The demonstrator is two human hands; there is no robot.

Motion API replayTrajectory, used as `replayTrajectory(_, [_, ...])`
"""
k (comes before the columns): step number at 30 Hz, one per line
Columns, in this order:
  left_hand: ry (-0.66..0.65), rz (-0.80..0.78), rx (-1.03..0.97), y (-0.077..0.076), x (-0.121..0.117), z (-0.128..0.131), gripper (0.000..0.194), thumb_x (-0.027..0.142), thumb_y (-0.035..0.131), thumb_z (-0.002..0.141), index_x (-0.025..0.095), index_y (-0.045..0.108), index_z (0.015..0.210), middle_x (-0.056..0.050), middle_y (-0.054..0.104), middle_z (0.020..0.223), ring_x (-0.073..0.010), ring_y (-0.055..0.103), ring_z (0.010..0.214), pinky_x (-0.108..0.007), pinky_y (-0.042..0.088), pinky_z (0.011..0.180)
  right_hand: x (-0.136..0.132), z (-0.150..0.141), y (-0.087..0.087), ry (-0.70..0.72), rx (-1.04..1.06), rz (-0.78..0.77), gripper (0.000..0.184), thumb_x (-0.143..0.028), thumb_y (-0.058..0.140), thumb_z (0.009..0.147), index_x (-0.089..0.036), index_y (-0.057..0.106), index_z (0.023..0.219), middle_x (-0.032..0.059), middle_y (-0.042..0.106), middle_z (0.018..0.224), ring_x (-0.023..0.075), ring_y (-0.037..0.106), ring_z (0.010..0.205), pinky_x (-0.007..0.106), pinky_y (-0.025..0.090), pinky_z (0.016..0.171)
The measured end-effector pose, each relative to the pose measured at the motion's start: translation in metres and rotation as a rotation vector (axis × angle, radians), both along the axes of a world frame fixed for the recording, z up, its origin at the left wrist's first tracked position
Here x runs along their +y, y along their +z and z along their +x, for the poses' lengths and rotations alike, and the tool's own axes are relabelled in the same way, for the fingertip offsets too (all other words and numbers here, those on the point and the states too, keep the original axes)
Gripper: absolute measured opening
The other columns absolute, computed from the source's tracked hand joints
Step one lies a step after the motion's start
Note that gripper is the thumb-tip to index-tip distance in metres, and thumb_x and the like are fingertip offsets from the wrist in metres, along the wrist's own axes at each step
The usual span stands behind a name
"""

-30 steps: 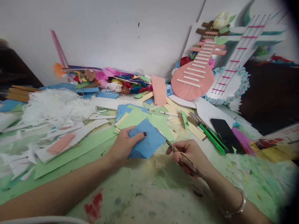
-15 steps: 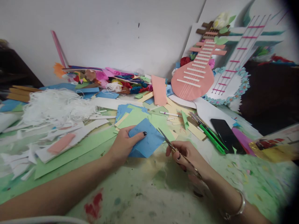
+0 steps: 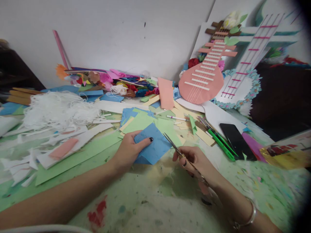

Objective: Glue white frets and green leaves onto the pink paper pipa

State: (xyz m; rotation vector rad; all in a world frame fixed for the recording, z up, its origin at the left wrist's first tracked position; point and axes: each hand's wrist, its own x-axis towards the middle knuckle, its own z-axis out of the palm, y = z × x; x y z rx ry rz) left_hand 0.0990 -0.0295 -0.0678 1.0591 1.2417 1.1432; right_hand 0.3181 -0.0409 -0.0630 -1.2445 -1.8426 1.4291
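Note:
My left hand [image 3: 130, 147] grips a folded piece of blue paper [image 3: 155, 145], thumb flat on top and the other fingers hidden underneath. The paper is turned corner-up, with one corner pointing right. In my right hand [image 3: 194, 158] is a pair of scissors [image 3: 178, 150], its handles wrapped by my fingers. The blades point up and left and look slightly parted. Their tips lie right by the paper's right edge; whether they touch it I cannot tell. Beneath and behind the paper are light green paper pieces [image 3: 141, 123] and more blue scraps [image 3: 127, 115].
Tangled white string [image 3: 60, 110] heaps up at the left, near white paper scraps [image 3: 21, 166]. Green cutter knives [image 3: 222, 145] and a black phone [image 3: 236, 140] lie at the right. A pink paper lute [image 3: 201, 81] leans at the back beside a white flower-edged one [image 3: 239, 87].
The scissors were along the paper's upper right edge a second ago. They have since drawn back slightly to the right, and their blades show more fully. My left hand and the paper stay nearly still.

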Motion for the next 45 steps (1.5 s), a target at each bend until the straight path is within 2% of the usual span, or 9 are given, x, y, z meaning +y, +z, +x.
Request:
replayTrajectory(12, [0.01,0.011,0.027,0.0,0.0,-0.001,0.025,0.034,0.069,0.067,0.013,0.066,0.08,-0.002,0.066,0.067,-0.0115,0.055,0.052,-0.02,0.044,0.047,0.004,0.003,-0.001,0.051,-0.008,0.043,0.044,-0.056,0.059,0.074,-0.013,0.06,0.08,-0.0058,0.033,0.054,0.0064,0.025,0.048,0.021,0.017,0.042])
replayTrajectory(22, [0.009,0.015,0.009,-0.001,-0.001,0.0,0.024,0.033,0.07,0.066,0.014,0.065,0.079,-0.002,0.065,0.067,-0.0117,0.056,0.052,-0.02,0.045,0.048,0.003,0.003,-0.005,-0.014,-0.022,0.007,0.054,-0.065,0.06,0.068,-0.012,0.063,0.077,-0.0071,0.028,0.049,0.0058,0.022,0.044,0.022,0.013,0.04])
replayTrajectory(28, [0.013,-0.002,-0.003,0.0,-0.002,0.002,0.024,0.033,0.069,0.065,0.014,0.065,0.08,-0.002,0.065,0.067,-0.012,0.055,0.051,-0.021,0.045,0.047,0.001,-0.002,-0.005,-0.121,-0.051,-0.009,0.052,-0.065,0.062,0.065,-0.013,0.064,0.071,-0.0073,0.027,0.045,0.0052,0.02,0.041,0.022,0.01,0.039])
replayTrajectory(32, [0.02,0.002,0.019,0.001,-0.003,0.002,0.024,0.033,0.069,0.065,0.013,0.064,0.077,-0.001,0.063,0.063,-0.0115,0.054,0.049,-0.021,0.044,0.046,0.002,-0.002,-0.007,-0.112,-0.07,-0.011,0.052,-0.064,0.064,0.063,-0.013,0.065,0.069,-0.0078,0.026,0.043,0.0046,0.02,0.039,0.022,0.009,0.038])
replayTrajectory(37, [0.013,-0.003,-0.003,0.002,-0.004,0.002,0.023,0.033,0.069,0.065,0.014,0.064,0.078,0.0,0.062,0.065,-0.0106,0.054,0.051,-0.02,0.044,0.046,0.004,0.003,-0.011,-0.104,-0.1,-0.057,0.038,-0.052,0.066,0.067,-0.014,0.066,0.072,-0.0083,0.028,0.042,0.004,0.021,0.035,0.02,0.011,0.035])
replayTrajectory(41, [0.017,-0.005,0.007,0.003,-0.004,0.002,0.023,0.033,0.069,0.065,0.014,0.064,0.076,0.0,0.062,0.064,-0.0107,0.054,0.05,-0.02,0.044,0.046,0.003,0.0,-0.006,-0.145,-0.186,-0.078,0.022,-0.037,0.065,0.068,-0.015,0.065,0.069,-0.0075,0.035,0.041,0.0042,0.026,0.032,0.02,0.011,0.034])
replayTrajectory(45, [0.016,-0.009,0.017,0.005,-0.005,0.003,0.025,0.034,0.069,0.064,0.014,0.064,0.076,-0.001,0.063,0.063,-0.0115,0.054,0.049,-0.02,0.043,0.045,0.003,-0.005,-0.003,-0.168,-0.196,-0.06,0.018,-0.033,0.065,0.067,-0.015,0.064,0.066,-0.0075,0.034,0.039,0.0045,0.027,0.032,0.021,0.009,0.035])
